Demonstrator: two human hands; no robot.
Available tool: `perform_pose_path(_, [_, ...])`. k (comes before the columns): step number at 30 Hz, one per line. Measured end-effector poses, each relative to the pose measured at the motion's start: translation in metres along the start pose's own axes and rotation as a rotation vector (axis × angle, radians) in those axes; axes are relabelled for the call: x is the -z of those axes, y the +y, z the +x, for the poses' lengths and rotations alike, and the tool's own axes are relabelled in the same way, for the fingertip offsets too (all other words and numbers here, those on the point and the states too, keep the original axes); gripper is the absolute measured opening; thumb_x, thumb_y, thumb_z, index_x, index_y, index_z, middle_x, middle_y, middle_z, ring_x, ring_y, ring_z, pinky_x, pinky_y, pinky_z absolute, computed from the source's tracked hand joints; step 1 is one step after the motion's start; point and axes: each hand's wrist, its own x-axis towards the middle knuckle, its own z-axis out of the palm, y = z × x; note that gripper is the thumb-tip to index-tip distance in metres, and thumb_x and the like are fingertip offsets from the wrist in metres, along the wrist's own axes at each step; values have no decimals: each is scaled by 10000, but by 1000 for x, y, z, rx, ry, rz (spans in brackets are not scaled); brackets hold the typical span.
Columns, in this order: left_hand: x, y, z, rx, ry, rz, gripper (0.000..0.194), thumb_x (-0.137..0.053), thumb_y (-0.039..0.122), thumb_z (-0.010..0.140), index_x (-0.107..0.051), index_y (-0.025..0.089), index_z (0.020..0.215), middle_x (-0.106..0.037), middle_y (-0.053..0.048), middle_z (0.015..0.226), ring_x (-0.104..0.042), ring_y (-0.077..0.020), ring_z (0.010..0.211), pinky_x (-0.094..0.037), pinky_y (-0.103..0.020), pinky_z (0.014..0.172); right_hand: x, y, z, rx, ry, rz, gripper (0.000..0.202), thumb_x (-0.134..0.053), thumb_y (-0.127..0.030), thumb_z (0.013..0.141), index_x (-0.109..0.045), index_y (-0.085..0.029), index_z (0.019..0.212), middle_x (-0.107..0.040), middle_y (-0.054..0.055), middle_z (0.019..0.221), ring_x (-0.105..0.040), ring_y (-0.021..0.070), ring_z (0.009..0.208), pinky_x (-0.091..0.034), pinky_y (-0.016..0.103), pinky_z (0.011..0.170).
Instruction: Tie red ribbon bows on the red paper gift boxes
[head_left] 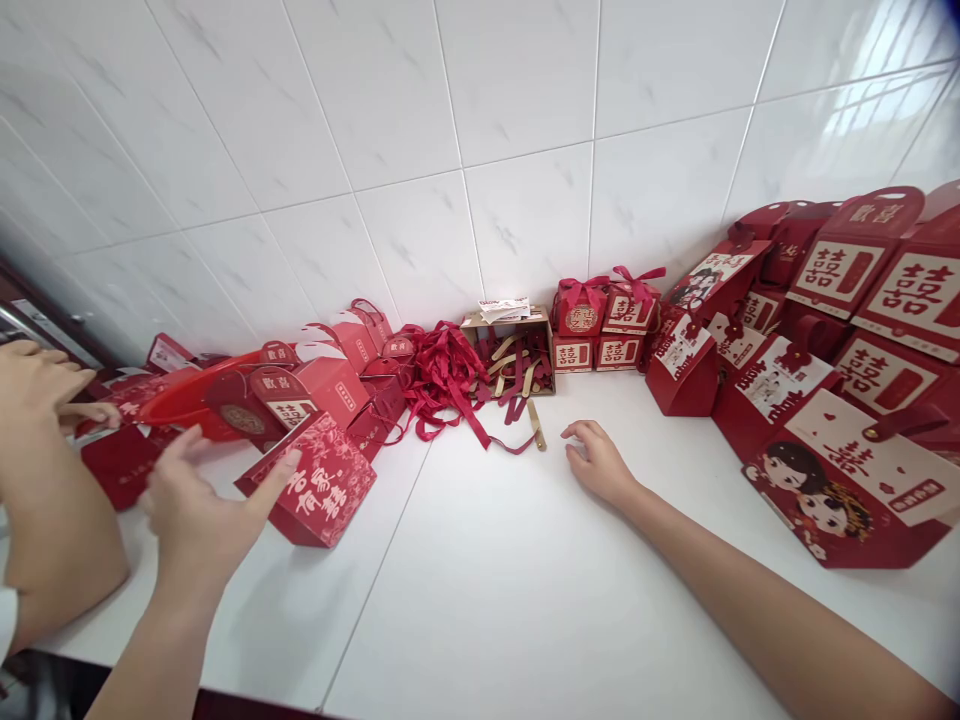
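Observation:
My left hand (199,515) is open, with thumb and fingers spread wide. Its thumb overlaps the left side of a red gift box (324,480) with white lettering and a flower pattern; whether they touch I cannot tell. My right hand (598,458) rests on the white table, fingers loosely curled, a small gap at the thumb, holding nothing I can see. Closest to it lies a gold strap (536,425) beside a heap of red ribbons (444,365). Behind these, an open cardboard box (552,375) holds several gold and dark red straps.
Red gift boxes (847,470) are stacked along the right, and several small ribbon-tied boxes (581,310) stand by the tiled wall. More boxes (341,385) and a red basin (184,395) crowd the left. Another person's arm (64,510) reaches in at the far left.

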Motion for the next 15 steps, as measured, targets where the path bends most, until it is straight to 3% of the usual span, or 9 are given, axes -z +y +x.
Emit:
perform_pose_path(2, [-8,-24,1,152,-170,-26,871,-793,416,552,-448,177,1315,-651,-115,1141,-619,-300,993,-480,-503,894,0,0,0,4,10,-11,198,-446,-175,795,-585,-213,930,-556,68,1063,-540,228,1040,-450,386,902])
perform_pose_path(4, [-14,-27,-7,205,-213,-132,732,-771,344,594,-510,228,1268,-714,-59,971,-675,-235,814,-537,-432,802,0,0,0,6,17,-23,200,-451,-175,792,-589,-215,932,-558,65,1060,-541,227,1037,-448,389,907])
perform_pose_path(7, [-17,1,-25,139,-153,-352,732,-766,288,602,-512,254,1287,-727,-17,793,-695,-203,709,-570,-332,675,0,1,0,7,16,-41,218,-447,-157,786,-594,-213,937,-560,62,1057,-549,221,1025,-453,382,902])
perform_pose_path(9, [-25,28,-33,73,-193,-463,769,-780,292,592,-495,241,1304,-728,-15,781,-706,-204,716,-577,-302,650,-1,1,-1,1,10,-56,234,-444,-143,782,-597,-213,945,-558,61,1066,-554,218,1021,-457,378,897])
perform_pose_path(12, [-57,55,-35,28,-336,-688,739,-773,308,609,-488,197,1282,-732,-38,812,-712,-209,749,-584,-299,685,-2,3,-1,-26,-2,-87,249,-446,-139,788,-605,-213,965,-557,65,1093,-561,216,1017,-474,367,866])
perform_pose_path(15, [-100,56,-34,82,-415,-804,732,-761,307,636,-450,189,1288,-724,-72,887,-710,-224,819,-579,-330,741,0,6,9,-83,-26,-138,218,-468,-131,804,-624,-192,944,-591,73,1038,-592,208,940,-492,348,812])
